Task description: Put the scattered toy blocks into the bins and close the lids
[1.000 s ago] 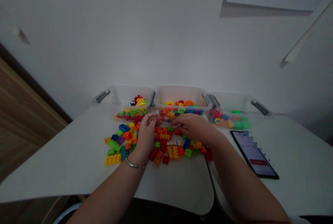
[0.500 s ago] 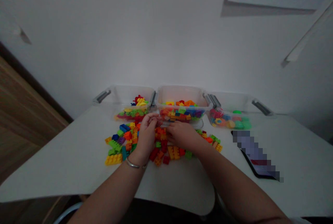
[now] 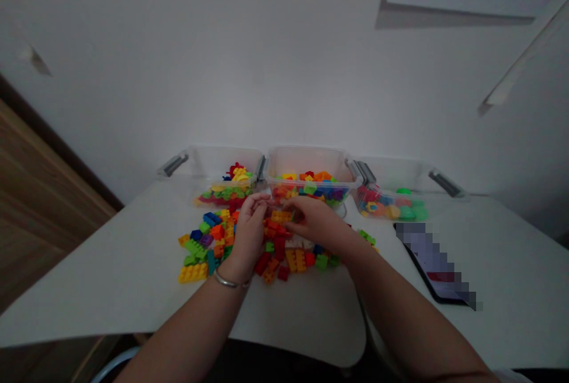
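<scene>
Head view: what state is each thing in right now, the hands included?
Bricks, spread in a pile
Left hand, fingers curled; grip unclear
Right hand, fingers bent over the bricks; grip unclear
Left bin, open, partly filled
Middle bin, open, partly filled
Right bin, open, partly filled
Phone, lying flat, screen lit, partly pixelated
Bracelet, worn

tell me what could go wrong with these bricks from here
The right hand is over closely packed toy bricks, so it might knock some aside. The silver bracelet on the left wrist sits close to the bricks and could drag some. The right forearm passes near the smartphone and could nudge it.
</scene>
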Tool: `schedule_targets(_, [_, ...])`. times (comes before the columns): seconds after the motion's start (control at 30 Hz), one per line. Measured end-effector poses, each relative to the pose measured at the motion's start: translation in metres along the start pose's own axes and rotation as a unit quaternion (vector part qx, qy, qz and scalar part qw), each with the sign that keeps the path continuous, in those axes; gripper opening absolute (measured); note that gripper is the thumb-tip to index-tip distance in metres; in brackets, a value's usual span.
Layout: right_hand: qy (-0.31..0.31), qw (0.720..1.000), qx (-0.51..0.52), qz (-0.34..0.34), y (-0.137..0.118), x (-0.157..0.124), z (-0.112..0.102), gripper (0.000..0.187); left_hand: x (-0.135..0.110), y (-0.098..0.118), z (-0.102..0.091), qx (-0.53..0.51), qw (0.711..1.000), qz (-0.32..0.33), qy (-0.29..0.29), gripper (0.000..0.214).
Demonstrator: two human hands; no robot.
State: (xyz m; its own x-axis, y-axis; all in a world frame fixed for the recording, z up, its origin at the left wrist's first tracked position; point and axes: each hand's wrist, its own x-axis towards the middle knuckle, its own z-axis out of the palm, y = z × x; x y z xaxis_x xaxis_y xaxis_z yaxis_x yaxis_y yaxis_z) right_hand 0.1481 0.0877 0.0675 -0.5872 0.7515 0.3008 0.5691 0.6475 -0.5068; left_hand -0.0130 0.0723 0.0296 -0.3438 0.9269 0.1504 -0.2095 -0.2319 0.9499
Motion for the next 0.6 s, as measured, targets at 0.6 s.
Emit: schedule_targets(0.6, [0.348,0.937,-0.028,0.014,0.044,-0.012,-0.07,0.023,-0.001,-0.001,-0.003,0.001,1.0,-0.002,0.003,0.014])
